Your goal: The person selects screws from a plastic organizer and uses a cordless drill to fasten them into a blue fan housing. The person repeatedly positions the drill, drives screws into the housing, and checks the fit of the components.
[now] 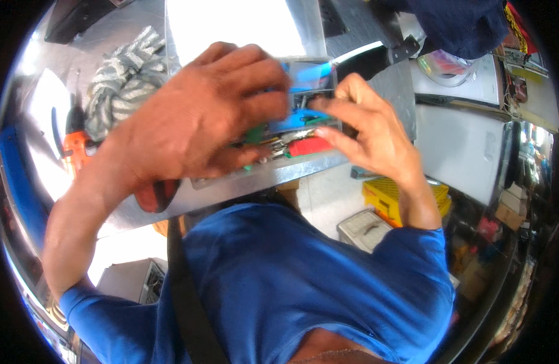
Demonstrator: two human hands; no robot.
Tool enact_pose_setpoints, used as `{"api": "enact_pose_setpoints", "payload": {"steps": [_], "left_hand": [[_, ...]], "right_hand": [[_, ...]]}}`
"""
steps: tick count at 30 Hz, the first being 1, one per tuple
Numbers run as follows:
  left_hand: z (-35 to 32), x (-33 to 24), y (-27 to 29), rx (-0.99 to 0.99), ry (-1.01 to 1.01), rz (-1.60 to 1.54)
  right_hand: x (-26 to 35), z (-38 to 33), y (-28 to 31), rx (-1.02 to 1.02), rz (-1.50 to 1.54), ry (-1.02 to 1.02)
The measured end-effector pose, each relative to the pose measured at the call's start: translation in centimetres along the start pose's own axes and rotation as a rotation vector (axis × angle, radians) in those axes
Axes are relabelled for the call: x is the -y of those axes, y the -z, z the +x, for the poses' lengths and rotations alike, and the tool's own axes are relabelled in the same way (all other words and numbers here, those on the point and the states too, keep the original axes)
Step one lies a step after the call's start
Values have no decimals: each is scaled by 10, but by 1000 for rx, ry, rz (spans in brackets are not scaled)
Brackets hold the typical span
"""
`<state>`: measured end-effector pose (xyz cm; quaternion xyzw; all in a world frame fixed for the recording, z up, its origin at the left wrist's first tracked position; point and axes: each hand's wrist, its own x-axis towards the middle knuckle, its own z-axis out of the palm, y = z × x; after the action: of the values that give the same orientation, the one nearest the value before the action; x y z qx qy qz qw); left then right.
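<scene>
Two hands are apart over one clear box (304, 60) on the counter (231, 191). The left hand (216, 109) curls over its left side; I cannot tell whether it grips anything. The right hand (367, 124) has thumb and fingers parted above its right end. One red piece (310, 146) shows, plus one grey cloth (125, 85) and one orange tool (76, 148) to the left.

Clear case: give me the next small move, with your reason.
I'd probably bring the right hand's thumb and forefinger together over the case: they reach over its right side with a gap between them, the thumb tip close to the red piece, while the left hand covers its left part.
</scene>
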<state>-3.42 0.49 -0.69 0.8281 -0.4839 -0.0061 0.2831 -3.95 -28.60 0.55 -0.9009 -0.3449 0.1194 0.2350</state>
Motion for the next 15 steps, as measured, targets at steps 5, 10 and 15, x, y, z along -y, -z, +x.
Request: {"api": "enact_pose_setpoints", "payload": {"steps": [5,10,15], "left_hand": [[7,-7,-30,43,51,101],[9,-3,-25,70,53,54],[11,-6,-29,54,77,71]], "right_hand": [[-1,-7,-16,-146,44,117],[-5,-19,-31,-278,10,149],[-13,-22,-41,-396,-26,235]]}}
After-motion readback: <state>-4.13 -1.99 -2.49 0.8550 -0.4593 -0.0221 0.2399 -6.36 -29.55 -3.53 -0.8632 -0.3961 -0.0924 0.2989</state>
